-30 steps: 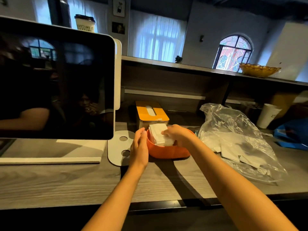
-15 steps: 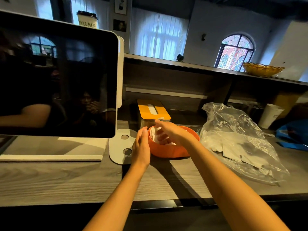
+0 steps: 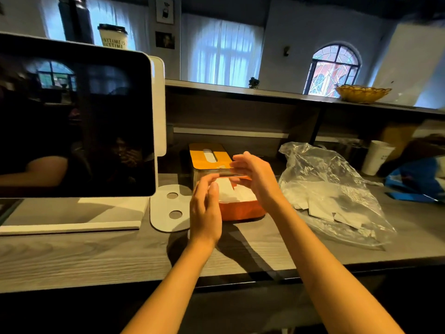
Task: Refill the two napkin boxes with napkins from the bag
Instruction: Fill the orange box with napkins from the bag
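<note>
Above the orange napkin box [image 3: 240, 209] on the desk [image 3: 96, 256], both hands hover, left hand [image 3: 204, 213] and right hand [image 3: 255, 174], fingers loosely spread, holding nothing; napkins [image 3: 231, 192] lie between them.

Grey wood-grain counter [image 3: 72, 256] spans the lower frame. Resting on it: monitor stand [image 3: 169, 208] at left, orange napkin box [image 3: 240, 209] centre, plastic bag [image 3: 337, 196] at right, paper cup [image 3: 376, 157] far right.

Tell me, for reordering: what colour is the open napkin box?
Orange, holding white napkins; the open napkin box shows in the head view.
</note>
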`<action>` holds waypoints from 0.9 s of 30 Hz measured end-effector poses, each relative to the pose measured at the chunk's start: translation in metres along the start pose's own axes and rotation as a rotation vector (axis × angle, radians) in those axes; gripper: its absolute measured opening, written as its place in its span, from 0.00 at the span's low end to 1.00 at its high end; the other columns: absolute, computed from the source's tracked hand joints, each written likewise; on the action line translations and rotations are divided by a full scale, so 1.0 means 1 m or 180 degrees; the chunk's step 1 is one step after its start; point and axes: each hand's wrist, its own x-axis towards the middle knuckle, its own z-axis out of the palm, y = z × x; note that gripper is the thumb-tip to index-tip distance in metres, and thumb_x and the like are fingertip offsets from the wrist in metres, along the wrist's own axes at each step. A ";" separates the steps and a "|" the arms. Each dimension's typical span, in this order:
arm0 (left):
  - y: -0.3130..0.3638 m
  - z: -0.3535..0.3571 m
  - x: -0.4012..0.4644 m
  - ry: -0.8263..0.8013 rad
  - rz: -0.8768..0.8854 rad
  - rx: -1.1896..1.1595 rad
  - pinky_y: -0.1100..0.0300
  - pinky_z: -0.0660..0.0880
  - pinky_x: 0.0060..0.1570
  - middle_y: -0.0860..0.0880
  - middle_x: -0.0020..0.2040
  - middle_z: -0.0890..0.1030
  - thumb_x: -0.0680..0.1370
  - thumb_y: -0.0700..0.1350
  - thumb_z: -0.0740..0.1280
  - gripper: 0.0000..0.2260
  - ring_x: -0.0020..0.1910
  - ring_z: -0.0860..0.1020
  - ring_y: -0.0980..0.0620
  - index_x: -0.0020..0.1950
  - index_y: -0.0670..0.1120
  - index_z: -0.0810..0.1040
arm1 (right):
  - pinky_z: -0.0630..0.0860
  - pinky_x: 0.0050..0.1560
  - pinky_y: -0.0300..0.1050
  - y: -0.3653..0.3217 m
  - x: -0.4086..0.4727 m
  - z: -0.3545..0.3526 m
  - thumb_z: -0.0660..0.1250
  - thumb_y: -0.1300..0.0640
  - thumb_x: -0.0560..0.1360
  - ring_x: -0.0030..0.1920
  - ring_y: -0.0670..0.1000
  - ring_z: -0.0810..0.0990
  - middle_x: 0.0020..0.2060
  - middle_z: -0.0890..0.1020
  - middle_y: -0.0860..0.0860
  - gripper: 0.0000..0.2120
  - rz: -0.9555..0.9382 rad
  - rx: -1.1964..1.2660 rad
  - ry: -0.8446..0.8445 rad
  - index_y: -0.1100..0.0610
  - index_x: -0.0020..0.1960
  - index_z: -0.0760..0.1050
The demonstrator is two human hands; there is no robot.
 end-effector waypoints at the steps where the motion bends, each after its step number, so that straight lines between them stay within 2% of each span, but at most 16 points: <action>1: 0.006 0.008 -0.004 -0.0043 0.0039 -0.0103 0.74 0.74 0.44 0.50 0.62 0.75 0.79 0.58 0.51 0.19 0.60 0.75 0.54 0.63 0.53 0.74 | 0.82 0.47 0.42 0.000 -0.009 -0.007 0.59 0.50 0.82 0.51 0.51 0.84 0.52 0.83 0.55 0.15 -0.0124 0.0085 0.0039 0.59 0.58 0.78; 3: 0.017 0.026 -0.012 -0.0165 0.0002 -0.0303 0.70 0.76 0.45 0.56 0.61 0.75 0.79 0.59 0.52 0.16 0.60 0.75 0.55 0.60 0.59 0.74 | 0.82 0.47 0.43 0.004 -0.028 -0.025 0.60 0.51 0.82 0.51 0.52 0.84 0.50 0.84 0.55 0.15 -0.0291 0.0181 0.0147 0.59 0.57 0.79; 5: 0.021 0.046 -0.019 -0.0330 -0.0064 -0.0479 0.63 0.78 0.49 0.63 0.57 0.75 0.79 0.59 0.53 0.13 0.58 0.75 0.59 0.57 0.61 0.74 | 0.82 0.45 0.43 0.011 -0.043 -0.047 0.59 0.53 0.83 0.50 0.52 0.84 0.48 0.84 0.56 0.13 -0.0357 0.0301 0.0385 0.59 0.55 0.79; 7: 0.023 0.069 -0.028 -0.0482 -0.0149 -0.0547 0.59 0.78 0.52 0.61 0.54 0.77 0.81 0.57 0.55 0.12 0.56 0.76 0.61 0.56 0.59 0.76 | 0.81 0.43 0.44 0.020 -0.053 -0.074 0.59 0.56 0.82 0.47 0.53 0.84 0.45 0.84 0.57 0.12 -0.0293 0.0492 0.0760 0.59 0.51 0.80; 10: 0.019 0.107 -0.037 -0.0814 -0.0359 -0.0633 0.58 0.77 0.54 0.62 0.52 0.79 0.84 0.53 0.55 0.11 0.54 0.78 0.62 0.57 0.55 0.76 | 0.80 0.45 0.49 0.035 -0.060 -0.118 0.62 0.58 0.80 0.46 0.55 0.82 0.42 0.83 0.58 0.10 -0.0140 0.0541 0.1302 0.58 0.47 0.81; 13: 0.007 0.144 -0.036 -0.1245 -0.0598 -0.0457 0.53 0.75 0.62 0.57 0.56 0.79 0.82 0.57 0.55 0.13 0.59 0.77 0.59 0.58 0.57 0.76 | 0.80 0.48 0.50 0.057 -0.056 -0.164 0.63 0.60 0.80 0.46 0.55 0.82 0.41 0.83 0.56 0.08 0.0004 -0.0013 0.1656 0.58 0.48 0.81; 15: 0.002 0.165 -0.033 -0.1480 -0.0706 -0.0250 0.54 0.72 0.64 0.55 0.57 0.79 0.79 0.60 0.54 0.16 0.60 0.76 0.57 0.58 0.57 0.76 | 0.78 0.53 0.56 0.072 -0.047 -0.194 0.63 0.58 0.80 0.46 0.55 0.82 0.40 0.83 0.54 0.09 0.0106 -0.0570 0.1776 0.55 0.44 0.80; 17: -0.001 0.183 -0.027 -0.1662 -0.0704 0.0022 0.56 0.70 0.60 0.53 0.57 0.79 0.81 0.59 0.54 0.17 0.59 0.75 0.56 0.59 0.54 0.77 | 0.78 0.54 0.56 0.080 -0.040 -0.217 0.62 0.54 0.81 0.46 0.54 0.82 0.40 0.84 0.52 0.13 0.0309 -0.1083 0.1736 0.53 0.40 0.80; 18: -0.001 0.192 -0.023 -0.1761 -0.0665 0.0242 0.57 0.68 0.58 0.51 0.58 0.79 0.83 0.57 0.53 0.17 0.59 0.75 0.55 0.59 0.52 0.77 | 0.78 0.52 0.52 0.081 -0.037 -0.225 0.60 0.52 0.82 0.47 0.53 0.82 0.41 0.84 0.52 0.15 0.0407 -0.1246 0.1671 0.54 0.41 0.80; 21: -0.008 0.216 -0.005 -0.1993 -0.0527 0.1028 0.59 0.63 0.57 0.46 0.66 0.77 0.85 0.55 0.49 0.21 0.65 0.72 0.49 0.67 0.47 0.76 | 0.76 0.42 0.40 0.082 -0.025 -0.246 0.56 0.47 0.83 0.43 0.48 0.81 0.49 0.84 0.55 0.23 0.0496 -0.1474 0.1397 0.64 0.50 0.81; 23: -0.017 0.227 0.006 -0.2169 -0.0392 0.1356 0.59 0.63 0.61 0.45 0.69 0.75 0.85 0.56 0.47 0.24 0.68 0.71 0.47 0.69 0.47 0.75 | 0.76 0.49 0.43 0.080 -0.013 -0.258 0.52 0.45 0.84 0.45 0.49 0.79 0.55 0.83 0.56 0.29 0.0406 -0.1778 0.1197 0.69 0.52 0.81; 24: -0.022 0.232 0.011 -0.2255 -0.0334 0.1508 0.57 0.63 0.66 0.45 0.70 0.75 0.85 0.57 0.46 0.25 0.69 0.70 0.46 0.69 0.47 0.74 | 0.74 0.53 0.45 0.079 -0.006 -0.263 0.51 0.44 0.84 0.49 0.50 0.79 0.58 0.82 0.56 0.31 0.0369 -0.1914 0.1117 0.68 0.53 0.81; 27: -0.038 0.243 0.025 -0.2261 -0.0149 0.1906 0.46 0.52 0.76 0.46 0.74 0.70 0.85 0.57 0.44 0.25 0.75 0.63 0.48 0.73 0.48 0.70 | 0.70 0.65 0.51 0.073 0.014 -0.274 0.48 0.41 0.83 0.62 0.54 0.77 0.65 0.78 0.56 0.29 0.0287 -0.1881 0.0941 0.61 0.64 0.77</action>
